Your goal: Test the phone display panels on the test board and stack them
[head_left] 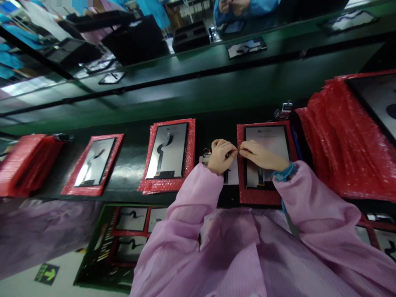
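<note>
My left hand point(221, 156) and my right hand point(261, 155) meet with fingertips pinched together; anything between them is too small to make out. Beneath my right hand and wrist lies a display panel point(274, 138) with a silvery back, on a red bubble-wrap sheet point(242, 194). A pale sheet point(234, 175) with small dark items is partly covered by my left hand. Left of it, another display panel point(176, 159) with a dark curved flex cable point(160, 156) rests on red bubble wrap point(191, 140). A blue band circles my right wrist.
Red bubble-wrap sleeves point(337, 144) are piled at the right, a large panel point(377, 99) on top. Further left lie another panel point(95, 161) and a red stack point(31, 161). A green crate point(89, 251) holding panels stands below the bench. A co-worker's hands point(235, 6) show across the line.
</note>
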{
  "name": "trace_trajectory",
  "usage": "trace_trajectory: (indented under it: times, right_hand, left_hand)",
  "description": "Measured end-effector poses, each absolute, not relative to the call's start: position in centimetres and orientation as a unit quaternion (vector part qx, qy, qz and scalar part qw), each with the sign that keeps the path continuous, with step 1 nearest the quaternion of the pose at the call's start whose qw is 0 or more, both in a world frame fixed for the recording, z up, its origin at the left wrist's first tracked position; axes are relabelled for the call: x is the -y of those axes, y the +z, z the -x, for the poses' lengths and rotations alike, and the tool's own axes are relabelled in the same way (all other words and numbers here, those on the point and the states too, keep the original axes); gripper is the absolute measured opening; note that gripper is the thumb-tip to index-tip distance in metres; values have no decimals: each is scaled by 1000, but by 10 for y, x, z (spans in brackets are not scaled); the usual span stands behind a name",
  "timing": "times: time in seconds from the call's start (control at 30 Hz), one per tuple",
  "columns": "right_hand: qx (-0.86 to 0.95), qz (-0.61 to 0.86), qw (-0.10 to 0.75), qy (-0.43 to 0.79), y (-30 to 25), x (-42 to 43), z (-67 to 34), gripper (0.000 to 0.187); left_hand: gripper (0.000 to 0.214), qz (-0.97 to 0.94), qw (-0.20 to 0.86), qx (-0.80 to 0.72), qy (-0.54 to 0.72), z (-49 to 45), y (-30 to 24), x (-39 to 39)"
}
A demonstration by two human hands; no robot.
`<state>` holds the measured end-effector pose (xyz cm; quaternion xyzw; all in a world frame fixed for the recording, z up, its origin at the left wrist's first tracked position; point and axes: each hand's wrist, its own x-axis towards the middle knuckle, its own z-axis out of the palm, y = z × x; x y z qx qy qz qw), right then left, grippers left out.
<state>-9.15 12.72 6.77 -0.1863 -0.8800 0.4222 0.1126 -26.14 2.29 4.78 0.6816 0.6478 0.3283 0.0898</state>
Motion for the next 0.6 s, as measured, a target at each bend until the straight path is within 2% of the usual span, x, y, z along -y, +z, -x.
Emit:
trace_trajectory:
  times: [0.1,0.17,0.23,0.3,0.4,0.5,0.6]
  right_hand:
    - [824,205,100,519,73,-140,80,31]
    - [782,253,146,550,72,-152,72,36]
    - [777,328,229,486,66,-166,67,35]
    - [802,392,285,348,58,-179,64,32]
    - [837,444,261,184,47,-191,61,40]
    - [844,472,211,144,42,-197,62,42]
    - [835,491,205,138,42,-201,65,34]
  left_hand:
    - [24,-605,73,-671,422,266,47,-24]
    - [31,-509,20,-696,506,269,45,-22]
    - [42,-426,-53,-705,565,265,45,-17]
    - [51,-419,-101,-696,574,252,46,-7]
    - [56,-552,-75,-668,493,217,44,16]
    - [63,-689,5,-646,328,180,31,38]
    - [65,-734,17,-635,239,160,14,50]
